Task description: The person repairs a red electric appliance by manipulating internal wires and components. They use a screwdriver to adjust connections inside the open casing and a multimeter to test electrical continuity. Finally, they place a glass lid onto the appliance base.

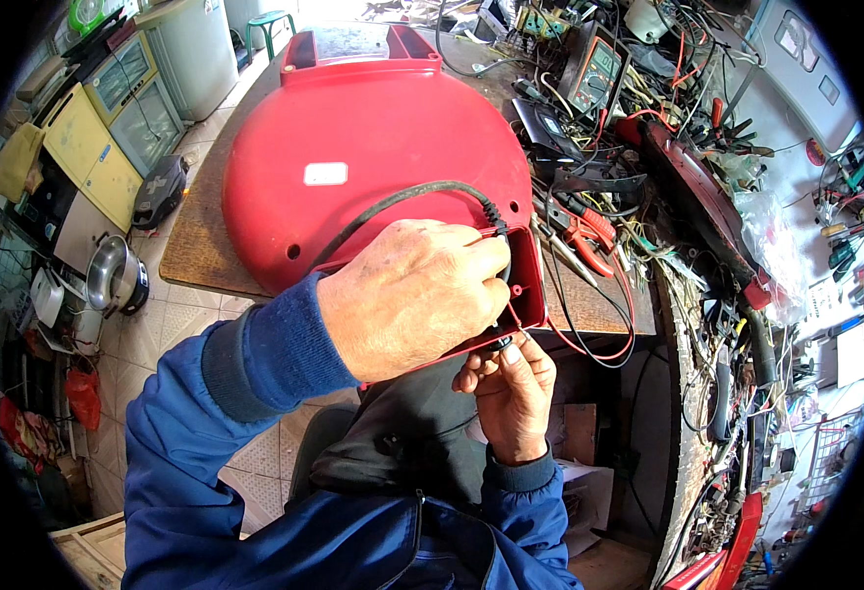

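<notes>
The tabletop [192, 256] carried a red housing [407, 128] overhanging its near edge. The left grip [412, 295] curled over it, hold hidden; the right grip [518, 393] pinched closed below. A white label [326, 174] bore unreadable print; the right held a black part [500, 343].

The large round housing [412, 128] is showing a bright, plain red, while the small label [326, 174] on it is looking white. The cable [442, 185] is appearing dark grey, almost black. The jacket [353, 551] is showing a deep blue, and the trousers [403, 433] are looking dark grey. The table [196, 236] is displaying a brown wood grain. The floor tiles [260, 457] are showing a pale beige with a faint pattern. The cupboard [93, 143] is wearing a yellow colour, the hanging bag [82, 396] is looking red, and the stool [268, 18] is appearing green.
</notes>
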`<state>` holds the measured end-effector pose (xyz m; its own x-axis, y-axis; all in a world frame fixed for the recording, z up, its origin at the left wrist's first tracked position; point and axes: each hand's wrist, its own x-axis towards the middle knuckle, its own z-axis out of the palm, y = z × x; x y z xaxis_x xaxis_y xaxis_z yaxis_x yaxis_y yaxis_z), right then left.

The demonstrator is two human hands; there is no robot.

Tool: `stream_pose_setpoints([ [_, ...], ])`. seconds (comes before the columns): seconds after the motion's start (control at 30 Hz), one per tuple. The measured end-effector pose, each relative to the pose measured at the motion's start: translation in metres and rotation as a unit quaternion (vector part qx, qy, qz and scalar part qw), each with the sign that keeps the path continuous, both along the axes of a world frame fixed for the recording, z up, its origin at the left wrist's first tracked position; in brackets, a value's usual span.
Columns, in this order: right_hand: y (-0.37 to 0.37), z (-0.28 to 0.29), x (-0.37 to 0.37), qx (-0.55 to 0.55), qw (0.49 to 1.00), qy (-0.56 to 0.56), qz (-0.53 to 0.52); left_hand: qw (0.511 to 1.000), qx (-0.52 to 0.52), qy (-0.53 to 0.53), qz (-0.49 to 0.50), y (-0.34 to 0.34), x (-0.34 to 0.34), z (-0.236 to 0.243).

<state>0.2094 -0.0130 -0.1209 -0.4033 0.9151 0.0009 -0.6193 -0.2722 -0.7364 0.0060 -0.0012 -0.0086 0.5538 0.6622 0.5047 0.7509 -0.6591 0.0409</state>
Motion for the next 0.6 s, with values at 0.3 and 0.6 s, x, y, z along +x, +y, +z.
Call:
stream_pose_setpoints([
  [0.3, -0.0002, -0.0005, -0.0001, 0.001, 1.000, -0.005, 0.002, 1.000, 0.004, -0.002, 0.001, -0.0008, -0.0001, 0.0003],
  [0.6, -0.0009, 0.0019, -0.0009, -0.004, 1.000, -0.003, -0.001, 1.000, 0.005, 0.005, 0.003, -0.0009, 0.0000, 0.0008],
])
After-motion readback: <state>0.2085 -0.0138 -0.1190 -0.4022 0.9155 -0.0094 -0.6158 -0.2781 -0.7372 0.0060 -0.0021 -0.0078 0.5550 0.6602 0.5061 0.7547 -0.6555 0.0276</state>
